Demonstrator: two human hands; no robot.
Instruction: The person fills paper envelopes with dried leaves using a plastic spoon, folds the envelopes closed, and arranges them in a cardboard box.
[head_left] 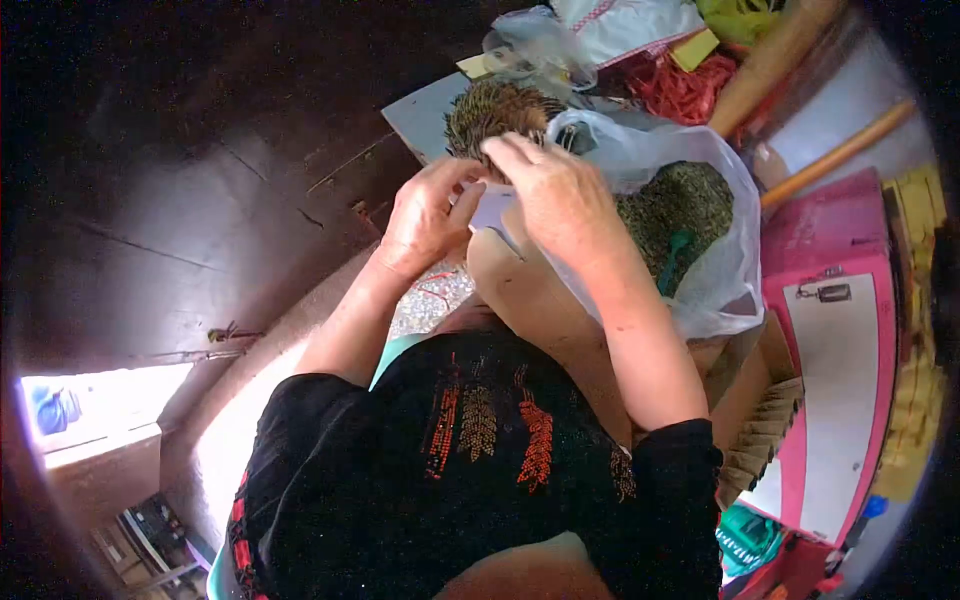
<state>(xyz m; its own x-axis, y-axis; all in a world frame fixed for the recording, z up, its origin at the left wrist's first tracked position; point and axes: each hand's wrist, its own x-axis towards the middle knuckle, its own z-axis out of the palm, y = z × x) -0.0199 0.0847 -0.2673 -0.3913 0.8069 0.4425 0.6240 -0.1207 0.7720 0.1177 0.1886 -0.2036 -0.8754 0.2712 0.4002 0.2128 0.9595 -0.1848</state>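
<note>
My left hand (428, 215) has its fingers bent around the near left edge of a small pale paper or plastic piece (490, 207), thumb against it. Above the piece's right side is my right hand (556, 190), its fingers pointing up and left; whatever lies under them is hidden. A bristly brown bundle (495, 110) lies just beyond both hands. To the right, a translucent white plastic bag (745, 240) stands open, with dark granular material (685, 205) and a green scoop-like item (677, 255) inside.
Red stringy material (690, 88), a yellow block (694, 49) and white sacking (630, 30) lie at the back. A wooden handle (840, 152) slants at the upper right. On the right stands a pink and white cabinet (835, 370). A dark wooden surface (180, 200) is at left.
</note>
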